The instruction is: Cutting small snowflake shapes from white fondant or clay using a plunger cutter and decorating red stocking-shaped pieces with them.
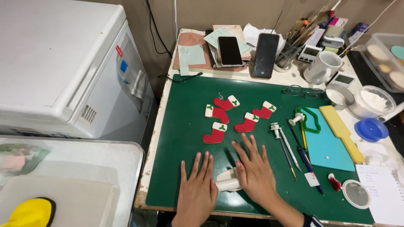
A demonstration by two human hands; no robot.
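Note:
Both my hands lie flat, fingers spread, on a white roller (227, 182) at the near edge of the green cutting mat (185, 117). My left hand (197, 190) rests on the roller's left end and my right hand (255, 172) covers its right end. What lies beneath the roller is hidden. Just beyond my fingers sit several red stocking shapes (232, 117) with white cuffs and green leaf marks, lying flat on the mat in a loose cluster.
Right of my hands lie thin modelling tools (289, 149), a green cutter (307, 119), a teal sheet (328, 143) and a yellow paddle (341, 131). Two phones (248, 52), a white mug (322, 67), a jar of tools and tubs stand behind. A white chest appliance (63, 67) stands left.

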